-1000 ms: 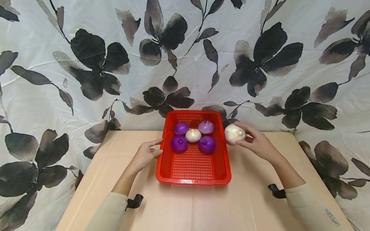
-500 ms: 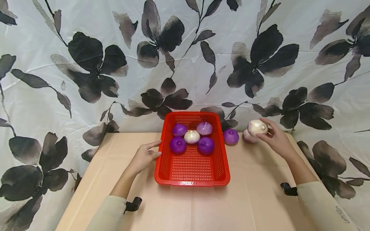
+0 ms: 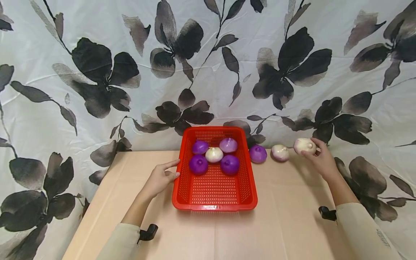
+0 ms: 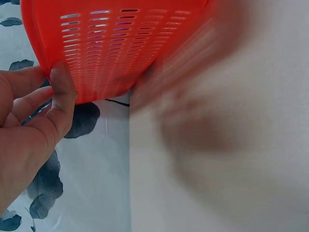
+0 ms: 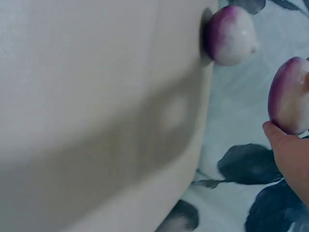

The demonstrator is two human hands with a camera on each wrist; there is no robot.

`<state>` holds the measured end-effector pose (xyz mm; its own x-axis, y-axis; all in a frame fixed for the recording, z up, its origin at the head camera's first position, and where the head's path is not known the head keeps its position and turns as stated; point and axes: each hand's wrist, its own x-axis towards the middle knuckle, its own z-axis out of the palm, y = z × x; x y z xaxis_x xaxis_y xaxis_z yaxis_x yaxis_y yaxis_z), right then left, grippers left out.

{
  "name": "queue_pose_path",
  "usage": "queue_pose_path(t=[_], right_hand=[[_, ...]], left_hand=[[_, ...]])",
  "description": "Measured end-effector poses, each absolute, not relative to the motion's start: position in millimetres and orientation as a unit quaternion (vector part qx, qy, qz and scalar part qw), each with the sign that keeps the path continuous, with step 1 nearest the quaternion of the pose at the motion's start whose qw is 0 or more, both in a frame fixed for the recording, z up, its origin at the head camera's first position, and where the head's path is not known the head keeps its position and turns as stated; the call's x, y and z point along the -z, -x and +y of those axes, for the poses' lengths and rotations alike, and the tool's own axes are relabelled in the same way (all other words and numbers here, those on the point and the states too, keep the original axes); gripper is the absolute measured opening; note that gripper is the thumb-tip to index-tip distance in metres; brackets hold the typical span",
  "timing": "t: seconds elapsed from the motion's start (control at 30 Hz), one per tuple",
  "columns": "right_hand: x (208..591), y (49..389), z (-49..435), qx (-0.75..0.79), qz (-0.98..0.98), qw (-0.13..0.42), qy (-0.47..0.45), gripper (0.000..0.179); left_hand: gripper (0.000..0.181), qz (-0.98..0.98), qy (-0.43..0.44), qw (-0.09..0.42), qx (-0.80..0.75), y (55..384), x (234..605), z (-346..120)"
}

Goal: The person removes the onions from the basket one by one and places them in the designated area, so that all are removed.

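My right hand (image 3: 326,161) pinches an onion (image 3: 303,145); it looks light, hard and slippery, so I'd hold its fat sides. My left hand (image 3: 160,178) pinches the basket (image 3: 214,196).

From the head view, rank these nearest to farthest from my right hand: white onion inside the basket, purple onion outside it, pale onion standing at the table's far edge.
From the right hand:
1. Pale onion: just left, at the table edge.
2. Purple onion: farther left, beside the red basket.
3. White onion: inside the basket, farthest left.
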<state>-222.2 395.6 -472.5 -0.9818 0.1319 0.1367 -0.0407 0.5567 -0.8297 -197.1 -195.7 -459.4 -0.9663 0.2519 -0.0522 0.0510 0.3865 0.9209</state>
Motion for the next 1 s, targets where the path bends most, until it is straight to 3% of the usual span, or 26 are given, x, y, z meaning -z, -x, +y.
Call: queue_pose_path(t=[0.23, 0.5, 0.7, 1.0], right_hand=[[489.5, 237.0, 410.0, -0.462, -0.880, 0.071, 0.086, 0.083], [511.5, 251.0, 420.2, -0.429, -0.892, 0.059, 0.128, 0.077], [519.0, 253.2, 418.3, -0.417, -0.893, 0.034, 0.164, 0.084], [522.7, 254.0, 417.5, -0.401, -0.898, 0.018, 0.180, 0.082]], left_hand=[[0.058, 0.829, -0.088, 0.090, -0.545, 198.0, 458.7, -198.1], [0.057, 0.824, -0.095, 0.090, -0.551, 197.5, 458.9, -197.2], [0.058, 0.825, -0.084, 0.097, -0.550, 198.0, 459.6, -195.6], [0.058, 0.825, -0.089, 0.093, -0.550, 198.6, 459.2, -195.5]])
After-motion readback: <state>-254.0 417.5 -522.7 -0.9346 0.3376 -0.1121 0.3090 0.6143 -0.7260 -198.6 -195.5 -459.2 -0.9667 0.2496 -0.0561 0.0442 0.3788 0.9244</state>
